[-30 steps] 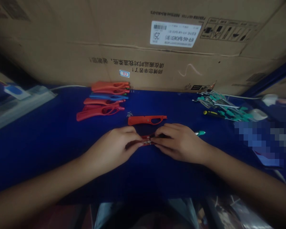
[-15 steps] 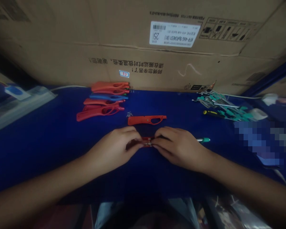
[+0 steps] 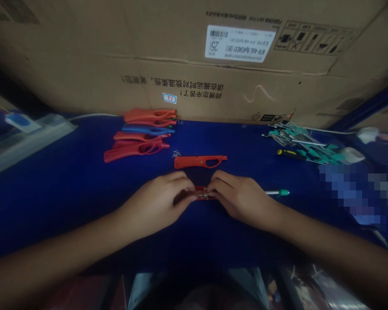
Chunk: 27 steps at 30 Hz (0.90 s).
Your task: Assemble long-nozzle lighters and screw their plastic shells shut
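Note:
My left hand (image 3: 168, 196) and my right hand (image 3: 242, 193) meet over a red lighter shell half (image 3: 201, 193) low on the blue table. Fingers of both hands are closed on it, and most of the shell is hidden beneath them. Small metal parts show in the gap between the fingertips. From behind my right hand a metal tube with a green tip (image 3: 280, 192) sticks out to the right. Just beyond my hands lies another orange-red lighter shell half (image 3: 189, 162), with a trigger opening at its right end.
Several red, orange and blue lighter shells (image 3: 136, 148) lie at the back left. Small screws (image 3: 176, 153) sit beside them. Green-tipped metal tubes (image 3: 305, 140) and a yellow-black screwdriver (image 3: 289, 153) are at the right. A cardboard box (image 3: 116, 51) stands behind.
The green-tipped tube has shifted slightly to the right and shows a bit more. My right fingers have drawn closer together; both hands stay on the red shell half.

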Each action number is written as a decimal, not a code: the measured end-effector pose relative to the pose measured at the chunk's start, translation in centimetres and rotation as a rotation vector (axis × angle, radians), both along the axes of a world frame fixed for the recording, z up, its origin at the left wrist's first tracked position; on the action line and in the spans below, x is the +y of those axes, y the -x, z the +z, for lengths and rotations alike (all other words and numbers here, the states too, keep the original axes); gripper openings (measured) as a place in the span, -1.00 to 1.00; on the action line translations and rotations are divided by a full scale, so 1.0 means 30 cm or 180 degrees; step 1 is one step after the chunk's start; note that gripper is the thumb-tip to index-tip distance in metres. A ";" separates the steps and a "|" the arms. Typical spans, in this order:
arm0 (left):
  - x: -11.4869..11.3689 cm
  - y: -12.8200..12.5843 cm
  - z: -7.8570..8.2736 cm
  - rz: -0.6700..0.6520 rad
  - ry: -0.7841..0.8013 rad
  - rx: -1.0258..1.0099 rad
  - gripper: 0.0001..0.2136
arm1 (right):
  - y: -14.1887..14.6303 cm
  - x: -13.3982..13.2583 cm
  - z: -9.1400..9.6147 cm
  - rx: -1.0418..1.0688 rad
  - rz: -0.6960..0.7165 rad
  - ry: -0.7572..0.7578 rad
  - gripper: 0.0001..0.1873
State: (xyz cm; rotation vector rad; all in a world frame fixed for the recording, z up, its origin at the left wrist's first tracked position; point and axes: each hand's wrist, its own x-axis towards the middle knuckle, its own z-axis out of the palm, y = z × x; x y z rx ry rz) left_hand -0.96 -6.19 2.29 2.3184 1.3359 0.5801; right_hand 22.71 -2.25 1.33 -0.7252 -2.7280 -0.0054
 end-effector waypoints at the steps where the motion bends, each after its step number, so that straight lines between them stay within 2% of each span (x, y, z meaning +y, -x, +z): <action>1: 0.000 0.000 0.001 -0.0009 0.0001 -0.0008 -0.95 | 0.000 0.000 -0.001 0.0010 -0.0013 0.0023 -0.77; 10: 0.002 0.002 0.002 -0.0030 0.0059 -0.0090 -0.93 | 0.002 -0.005 0.006 0.0095 -0.0053 0.0245 -0.78; 19: 0.004 0.000 0.007 -0.0070 0.0122 -0.0110 -0.88 | 0.004 -0.017 0.006 0.0739 -0.0459 0.1167 -0.93; 27: 0.001 -0.002 0.004 -0.0015 0.0123 -0.0060 -0.93 | -0.008 0.000 0.011 0.0689 -0.0158 0.1261 -0.90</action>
